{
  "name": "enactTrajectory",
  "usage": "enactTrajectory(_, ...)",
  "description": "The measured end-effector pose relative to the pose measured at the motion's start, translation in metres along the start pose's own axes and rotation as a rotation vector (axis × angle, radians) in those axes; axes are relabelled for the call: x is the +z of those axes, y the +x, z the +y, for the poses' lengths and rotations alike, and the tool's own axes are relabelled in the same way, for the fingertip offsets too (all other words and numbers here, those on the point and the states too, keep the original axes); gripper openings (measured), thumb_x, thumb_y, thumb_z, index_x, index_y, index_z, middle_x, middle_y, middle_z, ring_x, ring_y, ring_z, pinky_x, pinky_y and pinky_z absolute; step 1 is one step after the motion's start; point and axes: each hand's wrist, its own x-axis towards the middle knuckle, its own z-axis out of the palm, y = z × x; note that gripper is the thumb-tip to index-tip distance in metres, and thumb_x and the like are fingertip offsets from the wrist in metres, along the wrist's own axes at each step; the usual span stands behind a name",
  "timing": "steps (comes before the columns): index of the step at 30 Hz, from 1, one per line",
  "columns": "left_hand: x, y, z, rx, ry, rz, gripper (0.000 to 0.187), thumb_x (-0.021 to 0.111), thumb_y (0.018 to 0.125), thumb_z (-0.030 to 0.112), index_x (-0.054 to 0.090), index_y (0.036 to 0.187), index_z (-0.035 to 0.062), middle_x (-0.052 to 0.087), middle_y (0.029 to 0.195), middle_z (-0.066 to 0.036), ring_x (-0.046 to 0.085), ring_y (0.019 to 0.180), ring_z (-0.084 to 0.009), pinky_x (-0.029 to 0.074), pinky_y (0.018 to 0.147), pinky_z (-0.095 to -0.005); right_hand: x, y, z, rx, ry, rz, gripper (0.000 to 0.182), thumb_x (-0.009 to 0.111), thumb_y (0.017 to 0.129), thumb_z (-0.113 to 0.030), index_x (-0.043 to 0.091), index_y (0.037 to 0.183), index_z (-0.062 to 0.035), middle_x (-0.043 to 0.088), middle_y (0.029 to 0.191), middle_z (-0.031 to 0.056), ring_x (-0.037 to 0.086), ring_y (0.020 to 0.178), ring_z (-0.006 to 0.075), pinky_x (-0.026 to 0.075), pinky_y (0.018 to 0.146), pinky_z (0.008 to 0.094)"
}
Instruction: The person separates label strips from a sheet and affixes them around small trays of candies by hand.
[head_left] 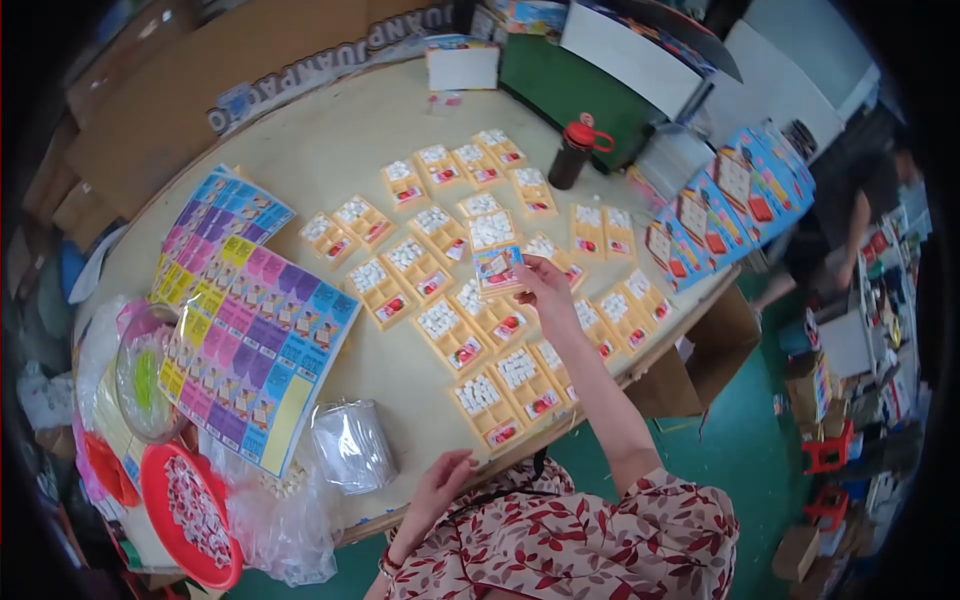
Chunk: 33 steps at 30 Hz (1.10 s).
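Note:
My right hand (548, 290) pinches the right edge of a small printed card (497, 268) with a blue top and a red picture. The card lies over the lower part of a yellow tray (491, 230) whose upper part is full of white pieces. Around it sit several similar trays, such as one nearby tray (437, 320), with white pieces and small red-and-white items in their compartments. My left hand (440, 490) is at the table's front edge, fingers loosely extended with nothing in them, below the trays and right of a clear-wrapped silver pack (352, 447).
Printed colourful sheets (262, 345) lie left. A red basin (190, 515) with small pink-and-white pieces stands front left, beside plastic bags (285, 535). A dark bottle with a red lid (572, 155) and blue printed cards (735, 205) are right. Another person (850, 215) is beyond.

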Motion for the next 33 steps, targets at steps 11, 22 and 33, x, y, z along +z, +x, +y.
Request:
enactTrajectory(11,-0.021,-0.007,0.038,-0.066,-0.031,0.049,0.033,0.047,0.095,0.020,0.046,0.123,0.0018,0.058,0.112,-0.008,0.055,0.102,-0.0145,0.043,0.090,-0.0271,0.171,0.182,0.014,-0.255,-0.376,-0.288,0.028,0.064,0.083,-0.015,0.058,0.108,-0.0048,0.058,0.070,0.0027,0.051,0.048,0.0083,0.040,0.041,0.0234)
enactTrajectory(22,-0.042,0.019,0.045,-0.137,-0.124,0.003,0.035,0.047,0.095,0.019,0.044,0.125,0.0020,0.056,0.116,-0.008,0.051,0.109,-0.0143,0.040,0.094,-0.0272,0.249,0.313,0.087,-0.131,-0.398,-0.003,0.025,0.059,0.084,-0.013,0.060,0.108,-0.0076,0.060,0.074,0.0057,0.053,0.048,0.0110,0.043,0.040,0.0262)
enactTrajectory(33,-0.036,0.030,0.047,-0.158,-0.115,0.014,0.037,0.049,0.094,0.023,0.045,0.125,0.0037,0.058,0.114,-0.008,0.054,0.107,-0.0146,0.042,0.090,-0.0267,0.246,0.327,0.080,-0.078,-0.711,-0.303,0.048,0.059,0.082,-0.013,0.047,0.128,-0.0066,0.060,0.103,0.0111,0.059,0.068,0.0109,0.051,0.053,0.0250)
